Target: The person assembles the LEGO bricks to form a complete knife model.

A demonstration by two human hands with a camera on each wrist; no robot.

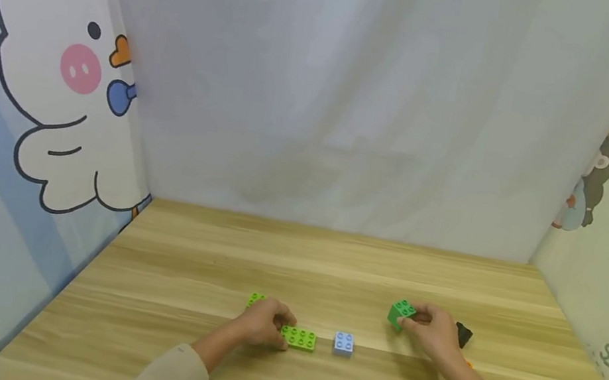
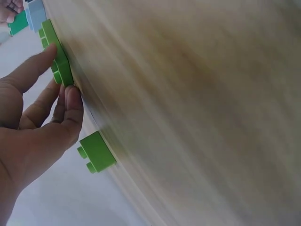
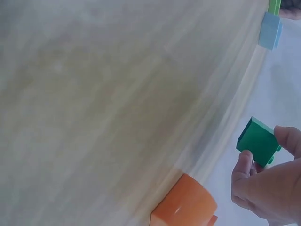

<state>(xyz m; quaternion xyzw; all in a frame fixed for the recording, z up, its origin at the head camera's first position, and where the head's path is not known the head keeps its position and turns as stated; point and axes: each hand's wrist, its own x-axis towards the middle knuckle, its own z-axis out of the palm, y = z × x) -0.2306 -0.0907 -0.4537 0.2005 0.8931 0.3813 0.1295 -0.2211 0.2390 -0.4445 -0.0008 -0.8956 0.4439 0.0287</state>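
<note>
Thumb and fingers of my left hand [image 1: 261,322] grip the left end of a long light-green toy brick [image 1: 299,338] low on the wooden table. In the left wrist view this brick [image 2: 57,56] sits between the thumb and fingertips. Just behind that hand is a smaller light-green brick [image 1: 256,299], partly hidden by it. My right hand [image 1: 433,335] pinches a dark-green brick [image 1: 401,314], held up off the table with its studs on top. Between the hands lies a light-blue brick [image 1: 343,344], right of the long brick.
An orange piece [image 3: 186,205] stands close by the right hand, mostly hidden behind the forearm in the head view. Beyond the right wrist lies a black piece [image 1: 463,335]. A pale curtain [image 1: 355,104] hangs along the back edge of the table [image 1: 293,255], with printed side panels.
</note>
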